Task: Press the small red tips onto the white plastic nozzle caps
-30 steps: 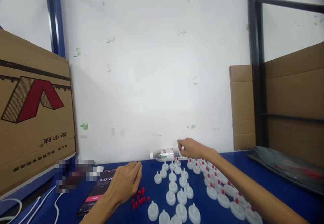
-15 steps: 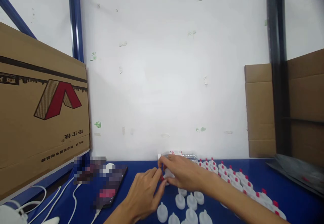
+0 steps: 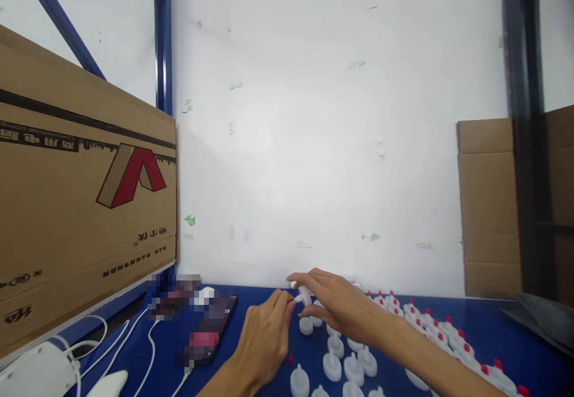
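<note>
My right hand [image 3: 336, 301] grips a small white squeeze bottle [image 3: 305, 296] between its thumb and fingers. The bottle is tilted, its narrow spout pointing left. At the spout's tip, the thumb and fingers of my left hand [image 3: 264, 337] are pinched on a small red cap [image 3: 290, 301], mostly covered by the fingertips. A loose red cap [image 3: 290, 360] lies on the blue table just under my left hand. Several uncapped white bottles [image 3: 332, 365] stand below my hands, their spouts bare.
Rows of red-capped bottles [image 3: 464, 349] fill the right side of the blue table [image 3: 262, 388]. To the left lie a phone [image 3: 208, 328], white cables [image 3: 150, 349] and a white power strip [image 3: 38, 373]. A large printed carton [image 3: 85, 205] stands at far left; folded cardboard [image 3: 488, 205] leans at right.
The view has swung left, shifting everything rightward in the picture. My right hand has opened out somewhat around the bottle, showing more of it and its spout. The loose red cap now shows.
</note>
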Tool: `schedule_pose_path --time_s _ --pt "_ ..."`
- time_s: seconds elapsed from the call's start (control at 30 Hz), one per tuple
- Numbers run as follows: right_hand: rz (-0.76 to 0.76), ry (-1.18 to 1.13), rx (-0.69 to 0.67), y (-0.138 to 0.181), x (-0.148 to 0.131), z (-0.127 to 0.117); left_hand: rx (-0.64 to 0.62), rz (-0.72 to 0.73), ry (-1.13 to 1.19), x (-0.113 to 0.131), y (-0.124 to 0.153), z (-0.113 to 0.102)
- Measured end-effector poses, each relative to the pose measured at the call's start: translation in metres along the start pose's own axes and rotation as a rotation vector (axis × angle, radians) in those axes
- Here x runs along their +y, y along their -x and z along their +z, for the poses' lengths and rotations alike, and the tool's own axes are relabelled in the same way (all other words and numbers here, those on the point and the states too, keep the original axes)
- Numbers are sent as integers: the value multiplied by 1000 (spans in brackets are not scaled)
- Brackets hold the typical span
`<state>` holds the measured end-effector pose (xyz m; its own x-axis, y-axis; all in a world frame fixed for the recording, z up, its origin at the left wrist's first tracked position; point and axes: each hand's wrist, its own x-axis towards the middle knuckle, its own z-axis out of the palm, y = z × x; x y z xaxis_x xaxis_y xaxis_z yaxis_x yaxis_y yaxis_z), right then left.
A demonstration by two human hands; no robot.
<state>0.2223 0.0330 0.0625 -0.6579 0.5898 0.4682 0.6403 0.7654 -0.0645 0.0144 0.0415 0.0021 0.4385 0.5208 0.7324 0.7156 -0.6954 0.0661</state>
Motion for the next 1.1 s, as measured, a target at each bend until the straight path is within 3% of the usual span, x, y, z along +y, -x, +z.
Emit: schedule_pose_path --time_s 0.2,0.3,0.5,0.67,0.77,0.87,0.93,1.0,1.1 --pt "79 95 3 16 -6 0 54 25 46 4 2 -2" --pt "36 68 68 37 -12 5 58 103 70 12 6 -1" --pt "50 18 232 79 -16 19 -78 279 20 23 6 -8" --pt "44 17 167 78 -23 20 -203 326 -25 26 4 -10" --pt "-44 78 217 76 -17 18 -217 272 134 26 3 -9" --pt "-58 182 377 80 6 14 -177 19 277 16 -2 -14" --pt "82 185 464 85 24 10 -145 -90 186 2 -6 -20" --pt "232 159 508 88 34 7 -138 -73 56 -12 -9 -24" --pt "271 150 462 88 33 10 -218 -47 11 -28 -11 -21"
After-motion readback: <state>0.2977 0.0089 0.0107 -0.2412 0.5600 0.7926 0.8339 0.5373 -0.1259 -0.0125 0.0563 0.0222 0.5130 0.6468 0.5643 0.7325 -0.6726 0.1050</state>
